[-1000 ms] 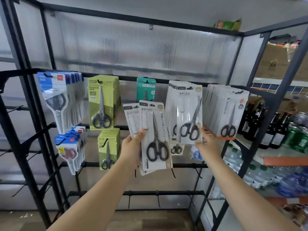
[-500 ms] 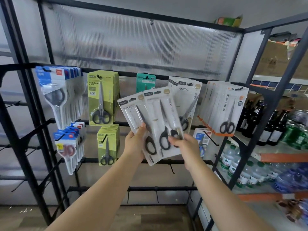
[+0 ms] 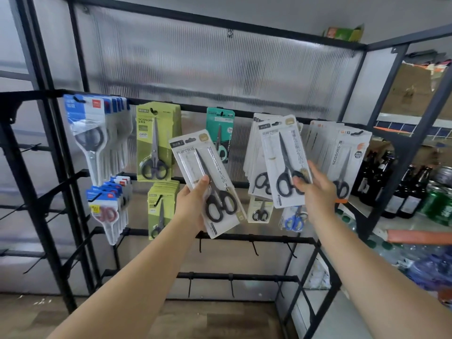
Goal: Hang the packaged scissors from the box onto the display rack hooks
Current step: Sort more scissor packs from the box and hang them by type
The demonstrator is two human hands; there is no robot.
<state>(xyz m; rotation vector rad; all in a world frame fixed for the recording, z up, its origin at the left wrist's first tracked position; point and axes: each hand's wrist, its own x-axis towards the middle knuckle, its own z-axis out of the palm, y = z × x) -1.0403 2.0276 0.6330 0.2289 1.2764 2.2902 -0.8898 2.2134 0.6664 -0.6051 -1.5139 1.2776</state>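
Note:
My left hand (image 3: 193,204) grips one white pack of black-handled scissors (image 3: 208,182), tilted, in front of the rack's middle. My right hand (image 3: 315,189) pinches a second white pack (image 3: 285,157) by its lower right edge, with its top at the hook (image 3: 276,123) where several like packs (image 3: 255,155) hang. The black display rack (image 3: 190,108) carries rows of hooks. No box is in view.
Blue packs (image 3: 90,133), green packs (image 3: 156,140), a teal pack (image 3: 220,128) and white packs (image 3: 342,152) hang along the top bar. Smaller packs hang on the second bar. Bare hooks (image 3: 254,248) stick out lower down. Bottles (image 3: 401,192) fill the shelf at right.
My right hand took one pack off the stack in my left hand and carried it up and right to the white packs' hook. My left hand now holds a single pack.

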